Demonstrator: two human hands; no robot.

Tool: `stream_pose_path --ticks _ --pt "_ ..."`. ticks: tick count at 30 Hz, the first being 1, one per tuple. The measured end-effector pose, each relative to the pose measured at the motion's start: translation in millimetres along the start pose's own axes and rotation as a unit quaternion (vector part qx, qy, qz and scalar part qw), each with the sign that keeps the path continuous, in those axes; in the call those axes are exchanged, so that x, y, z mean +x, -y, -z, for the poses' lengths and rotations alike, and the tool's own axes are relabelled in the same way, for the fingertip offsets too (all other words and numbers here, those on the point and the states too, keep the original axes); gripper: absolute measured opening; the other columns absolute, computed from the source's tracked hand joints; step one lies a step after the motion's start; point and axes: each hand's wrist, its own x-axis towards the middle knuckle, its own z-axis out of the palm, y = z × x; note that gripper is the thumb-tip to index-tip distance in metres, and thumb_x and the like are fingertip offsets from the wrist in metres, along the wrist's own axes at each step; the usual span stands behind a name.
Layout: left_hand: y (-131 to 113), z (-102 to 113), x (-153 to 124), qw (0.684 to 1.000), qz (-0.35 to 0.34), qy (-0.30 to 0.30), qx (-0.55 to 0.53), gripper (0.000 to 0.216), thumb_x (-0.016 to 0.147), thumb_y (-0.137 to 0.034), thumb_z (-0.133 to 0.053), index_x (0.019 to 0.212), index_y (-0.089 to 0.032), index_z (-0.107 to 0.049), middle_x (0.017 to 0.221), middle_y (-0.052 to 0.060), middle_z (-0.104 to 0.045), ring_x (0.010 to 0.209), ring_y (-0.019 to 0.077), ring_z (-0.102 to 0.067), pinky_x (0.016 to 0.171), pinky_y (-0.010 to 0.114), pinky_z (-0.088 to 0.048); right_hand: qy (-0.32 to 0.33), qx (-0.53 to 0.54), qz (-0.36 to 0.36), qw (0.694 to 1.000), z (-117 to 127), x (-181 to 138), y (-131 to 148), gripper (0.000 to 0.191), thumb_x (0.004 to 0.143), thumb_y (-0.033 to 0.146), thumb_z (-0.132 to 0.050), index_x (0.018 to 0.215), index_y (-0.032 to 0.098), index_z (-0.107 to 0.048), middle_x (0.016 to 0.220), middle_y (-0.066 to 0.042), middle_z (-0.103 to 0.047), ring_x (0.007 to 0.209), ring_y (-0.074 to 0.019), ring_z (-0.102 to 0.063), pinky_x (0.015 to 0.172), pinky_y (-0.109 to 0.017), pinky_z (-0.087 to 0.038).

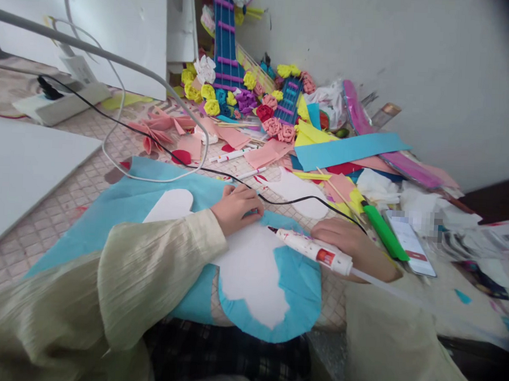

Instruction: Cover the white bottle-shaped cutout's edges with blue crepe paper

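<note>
My left hand lies on the white cut-out shape, fingers curled and pressing down at its top edge. The white shape sits on a light blue paper sheet that hangs a little over the table's near edge. My right hand grips a white glue gun, its nozzle pointing left at the upper right edge of the white shape, close to my left fingertips. A black cord runs from the glue gun across the table. Pale green sleeves cover both forearms.
A green cutter and a phone lie right of my right hand. Paper flowers, blue ladder-like pieces, coloured paper scraps and markers crowd the back by the wall. A power strip sits far left, a white board at left.
</note>
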Motion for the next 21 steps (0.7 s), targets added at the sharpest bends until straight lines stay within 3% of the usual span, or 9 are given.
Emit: stream_pose_path --ticks 4,7,10,12,15,18,21 --pt "-1.6 3.3 -3.7 0.998 -0.051 0.012 0.02 0.019 0.076 -0.016 -0.05 0.08 -0.024 -0.067 0.083 0.003 -0.058 0.085 0.0184 -0.046 0.073 0.035 -0.024 -0.079 0.025 -0.017 0.996 0.5 -7.0 -10.4 0.013 0.076 0.025 -0.052 0.089 0.02 -0.053 0.087 -0.008 -0.061 0.083 -0.0211 -0.057 0.071 -0.033 -0.044" --pt "-0.4 6.5 -6.5 0.992 -0.113 0.016 0.052 0.023 0.072 -0.015 -0.049 0.08 -0.025 -0.068 0.082 0.002 -0.058 0.082 0.0178 -0.046 0.075 0.036 -0.023 -0.169 0.045 -0.119 0.977 2.3 -3.4 -15.9 0.021 0.072 0.024 -0.056 0.093 0.021 -0.053 0.092 -0.008 -0.061 0.086 -0.0218 -0.058 0.072 -0.033 -0.045" --pt "1.1 8.2 -8.5 0.986 -0.15 0.018 0.067 0.024 0.072 -0.015 -0.048 0.08 -0.026 -0.067 0.081 0.003 -0.058 0.08 0.0175 -0.047 0.077 0.038 -0.024 -0.231 0.098 -0.284 0.925 8.4 9.1 -23.7 0.018 0.07 0.025 -0.056 0.087 0.019 -0.056 0.087 -0.006 -0.063 0.08 -0.0203 -0.058 0.07 -0.032 -0.045" --pt "1.4 7.7 -9.7 0.986 -0.153 0.015 0.068 0.025 0.071 -0.014 -0.047 0.082 -0.025 -0.066 0.082 0.003 -0.059 0.08 0.0175 -0.047 0.077 0.038 -0.024 -0.238 0.151 -0.356 0.891 13.5 19.4 -33.6 0.012 0.072 0.029 -0.055 0.075 0.018 -0.058 0.071 -0.004 -0.063 0.068 -0.0175 -0.058 0.061 -0.028 -0.045" --pt "1.1 5.2 -11.6 0.986 -0.153 0.009 0.065 0.034 0.069 -0.011 -0.046 0.095 -0.024 -0.062 0.085 0.004 -0.059 0.082 0.0184 -0.047 0.078 0.039 -0.026 -0.223 0.309 -0.397 0.835 16.6 34.5 -53.9 0.022 0.074 0.035 -0.054 0.068 0.014 -0.059 0.053 -0.002 -0.057 0.049 -0.0112 -0.051 0.044 -0.022 -0.038" --pt "1.3 3.3 -13.4 0.984 -0.164 0.02 0.062 0.037 0.069 -0.009 -0.046 0.098 -0.025 -0.061 0.085 0.004 -0.058 0.082 0.0187 -0.047 0.077 0.038 -0.027 -0.204 0.47 -0.412 0.753 10.9 48.1 -73.0 0.021 0.066 0.031 -0.065 0.073 0.012 -0.06 0.063 -0.004 -0.063 0.044 -0.0066 -0.047 0.037 -0.018 -0.034" --pt "1.6 3.3 -14.1 0.983 -0.175 0.032 0.054 0.034 0.069 -0.008 -0.047 0.094 -0.025 -0.063 0.084 0.004 -0.057 0.082 0.0182 -0.046 0.078 0.037 -0.028 -0.186 0.501 -0.426 0.73 0.2 57.9 -85.4 0.023 0.066 0.03 -0.067 0.076 0.011 -0.059 0.064 -0.007 -0.065 0.04 -0.0059 -0.045 0.034 -0.017 -0.035"
